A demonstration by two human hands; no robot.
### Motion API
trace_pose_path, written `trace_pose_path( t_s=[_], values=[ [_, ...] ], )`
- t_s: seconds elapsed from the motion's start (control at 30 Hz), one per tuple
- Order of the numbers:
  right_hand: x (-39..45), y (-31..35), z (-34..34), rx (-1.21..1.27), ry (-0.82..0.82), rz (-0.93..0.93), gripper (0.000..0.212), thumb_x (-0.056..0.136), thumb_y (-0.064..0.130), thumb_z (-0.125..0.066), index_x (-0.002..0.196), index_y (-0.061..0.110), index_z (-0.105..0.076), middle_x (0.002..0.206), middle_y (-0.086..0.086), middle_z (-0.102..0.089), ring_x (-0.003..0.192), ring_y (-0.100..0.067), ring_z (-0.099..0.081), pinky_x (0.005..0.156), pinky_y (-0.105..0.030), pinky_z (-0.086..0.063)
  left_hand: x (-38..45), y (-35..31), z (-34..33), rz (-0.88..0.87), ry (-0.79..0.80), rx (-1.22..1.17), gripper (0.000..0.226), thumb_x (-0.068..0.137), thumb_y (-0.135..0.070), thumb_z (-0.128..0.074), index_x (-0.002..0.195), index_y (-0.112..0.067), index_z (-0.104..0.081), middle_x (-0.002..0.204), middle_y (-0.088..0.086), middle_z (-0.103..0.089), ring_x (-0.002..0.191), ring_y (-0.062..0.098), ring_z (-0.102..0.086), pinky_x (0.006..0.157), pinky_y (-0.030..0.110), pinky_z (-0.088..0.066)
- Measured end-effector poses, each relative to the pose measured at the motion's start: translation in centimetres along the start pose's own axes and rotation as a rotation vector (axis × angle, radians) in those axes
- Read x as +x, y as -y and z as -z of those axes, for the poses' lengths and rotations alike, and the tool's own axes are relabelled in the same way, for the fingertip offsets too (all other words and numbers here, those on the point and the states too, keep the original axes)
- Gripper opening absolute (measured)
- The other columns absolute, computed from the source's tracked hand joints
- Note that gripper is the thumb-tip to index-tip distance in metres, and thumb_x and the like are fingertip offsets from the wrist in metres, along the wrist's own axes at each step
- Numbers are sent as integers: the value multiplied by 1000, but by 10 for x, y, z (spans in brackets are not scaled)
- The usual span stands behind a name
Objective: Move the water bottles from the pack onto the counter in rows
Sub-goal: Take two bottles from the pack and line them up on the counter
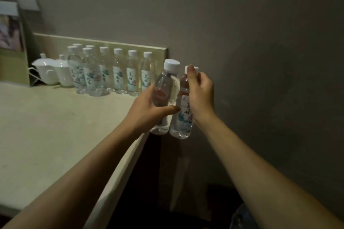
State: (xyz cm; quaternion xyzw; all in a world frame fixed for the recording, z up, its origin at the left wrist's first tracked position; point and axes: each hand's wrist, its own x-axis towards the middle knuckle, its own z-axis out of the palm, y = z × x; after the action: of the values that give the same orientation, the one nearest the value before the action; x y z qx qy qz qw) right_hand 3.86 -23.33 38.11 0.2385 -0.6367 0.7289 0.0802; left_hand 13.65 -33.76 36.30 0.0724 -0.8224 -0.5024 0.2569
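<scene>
Each of my hands carries a clear water bottle with a white cap, side by side just past the counter's right edge. My left hand (pixel 149 111) grips the left bottle (pixel 166 83) around its middle. My right hand (pixel 200 93) holds the right bottle (pixel 183 117) by its upper part, thumb up at the cap. Both bottles hang upright in the air. Several matching bottles (pixel 119 71) stand in rows at the back of the pale counter (pixel 55 126) against a low backsplash. The pack shows only as a bluish plastic patch (pixel 240 217) at the bottom right.
Two white lidded teacups (pixel 54 69) stand left of the bottle rows. A brochure holder (pixel 11 39) stands at the far left. A grey wall rises behind and to the right. Dark floor space lies beside the counter's right edge.
</scene>
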Motion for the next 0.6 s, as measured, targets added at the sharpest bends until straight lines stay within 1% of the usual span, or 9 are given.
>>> trace_pose_path(
  t_s=[0.07,0.1,0.17,0.23,0.3,0.37,0.47,0.53,0.6],
  values=[
    [0,-4,-30,8,11,7,35,91,55,-52,84,21,-61,87,-4,-71,85,-24,-70,80,-51,-58,7,12,28,-20,-11,44,55,71,-28,-84,121,-21,-60,113,-7,-66,96,1,-61,79,26,-51],
    [0,-7,-45,10,15,9,34,92,54,-52,87,22,-61,87,-2,-72,84,-20,-71,78,-44,-60,11,20,42,-24,-17,66,58,71,-30,-84,123,-22,-60,115,-8,-65,96,0,-58,79,26,-50],
    [0,-13,-77,3,9,14,31,93,53,-51,91,23,-61,88,1,-72,81,-12,-71,69,-27,-59,22,36,73,-14,5,73,64,70,-30,-85,127,-24,-58,118,-7,-64,99,6,-60,85,35,-54],
    [0,-20,-108,-24,-3,18,32,93,53,-50,94,22,-61,87,1,-72,79,-10,-71,66,-22,-57,33,54,102,13,53,37,70,69,-26,-86,133,-27,-55,121,-5,-66,106,16,-65,92,44,-55],
    [0,-26,-137,-43,-12,7,33,92,55,-50,94,24,-61,88,0,-72,80,-12,-71,72,-29,-60,43,72,127,34,76,-2,69,70,-18,-85,132,-26,-55,118,-2,-69,108,18,-67,94,46,-55],
    [-1,-31,-164,-36,-25,-6,36,91,57,-49,95,23,-60,91,-1,-71,85,-15,-70,80,-39,-60,52,89,147,48,87,-56,67,71,-10,-83,130,-23,-55,111,-2,-72,103,15,-70,93,45,-56],
    [2,-36,-196,-37,-79,-1,38,91,56,-50,95,20,-60,92,-6,-70,88,-24,-69,84,-49,-57,68,109,169,62,110,-120,67,67,-8,-80,127,-24,-53,103,-3,-74,95,9,-72,89,40,-58],
    [5,-41,-212,-54,-105,6,36,92,56,-50,93,21,-59,95,-7,-69,90,-23,-68,84,-49,-56,78,120,178,53,107,-145,62,65,-9,-78,118,-28,-53,99,-5,-72,88,3,-71,81,29,-58],
    [6,-44,-222,-110,-140,30,36,92,56,-49,90,22,-58,95,-7,-67,88,-22,-66,81,-45,-56,88,127,186,31,120,-137,55,68,-3,-78,104,-36,-51,96,-9,-68,82,-7,-69,66,12,-54]
  ],
)
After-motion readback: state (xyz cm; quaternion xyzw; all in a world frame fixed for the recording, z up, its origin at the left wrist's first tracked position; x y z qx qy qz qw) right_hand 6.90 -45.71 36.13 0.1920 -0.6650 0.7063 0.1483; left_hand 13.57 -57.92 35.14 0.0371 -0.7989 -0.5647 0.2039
